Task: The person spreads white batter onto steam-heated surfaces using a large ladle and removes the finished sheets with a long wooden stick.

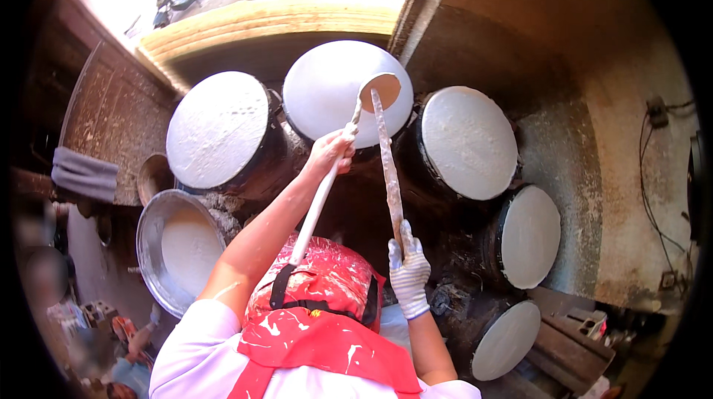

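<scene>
My bare left hand (332,151) is closed around the pale handle of a long-handled tool (312,216). Its round brown head, like a ladle or disc, is over the far middle drum-like pot (327,80), which has a smooth white top. A striped glove covers my right hand (410,271), its fingers wrapped round the near end of a long flat stick (390,169) caked with white residue. The stick's far tip overlaps the brown head; whether they touch, I cannot tell. Wet white batter-like liquid lies in a metal basin (145,239) left of my left arm.
Similar white-topped round pots stand around me: one at far left (217,130), others at far right (469,142), right (530,236) and near right (506,340). A grey cloth (84,173) hangs at left. Cables (645,176) run down the right wall.
</scene>
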### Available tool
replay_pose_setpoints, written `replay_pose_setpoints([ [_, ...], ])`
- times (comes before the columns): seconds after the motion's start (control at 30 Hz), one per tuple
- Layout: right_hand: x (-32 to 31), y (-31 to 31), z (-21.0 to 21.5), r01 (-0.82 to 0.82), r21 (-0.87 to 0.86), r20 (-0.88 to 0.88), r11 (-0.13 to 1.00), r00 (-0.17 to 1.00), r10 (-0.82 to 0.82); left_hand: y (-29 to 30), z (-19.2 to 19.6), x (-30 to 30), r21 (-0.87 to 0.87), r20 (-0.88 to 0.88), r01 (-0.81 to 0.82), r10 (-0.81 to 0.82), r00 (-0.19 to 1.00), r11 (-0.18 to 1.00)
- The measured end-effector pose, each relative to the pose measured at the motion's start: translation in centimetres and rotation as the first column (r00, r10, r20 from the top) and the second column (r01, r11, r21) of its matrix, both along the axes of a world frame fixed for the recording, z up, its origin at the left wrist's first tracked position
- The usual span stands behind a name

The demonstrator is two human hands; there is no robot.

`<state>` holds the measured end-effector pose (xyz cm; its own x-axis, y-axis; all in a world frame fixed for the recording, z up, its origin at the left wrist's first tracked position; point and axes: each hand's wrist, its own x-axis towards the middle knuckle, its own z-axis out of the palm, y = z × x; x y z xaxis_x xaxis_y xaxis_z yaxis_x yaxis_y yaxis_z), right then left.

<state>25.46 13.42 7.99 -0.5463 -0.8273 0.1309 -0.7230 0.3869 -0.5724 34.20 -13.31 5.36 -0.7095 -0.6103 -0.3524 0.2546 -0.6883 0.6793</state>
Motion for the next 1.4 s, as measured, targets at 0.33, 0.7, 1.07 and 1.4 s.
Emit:
replay_pose_setpoints([
  [0.33, 1.2, -5.4, -7.8, 0.316, 0.169, -0.169, 0.934, 0.943, -0.289, -6.1, -4.6, -7.7, -0.420, 0.293, 0.271, -0.153, 0.944, 0.866],
  [0.7, 8.5, -12.5, -11.4, 0.471, -0.041, 0.131, 0.881, 0.877, -0.463, -13.0, -5.9, -7.6, -0.880, 0.452, 0.472, 0.211, 0.867, -0.054],
  [1.07, 8.7, -20.8, -15.3, 0.699, -0.127, 0.472, 0.704, 0.667, -0.577, -18.1, -6.5, -8.4, -0.913, 0.395, 0.408, 0.217, 0.893, -0.018],
  [1.4, 4.0, -35.3, -15.2, 0.632, -0.282, 0.472, 0.722, 0.746, -0.470, -21.4, -6.8, -7.5, -0.883, 0.470, 0.453, 0.282, 0.837, 0.126],
])
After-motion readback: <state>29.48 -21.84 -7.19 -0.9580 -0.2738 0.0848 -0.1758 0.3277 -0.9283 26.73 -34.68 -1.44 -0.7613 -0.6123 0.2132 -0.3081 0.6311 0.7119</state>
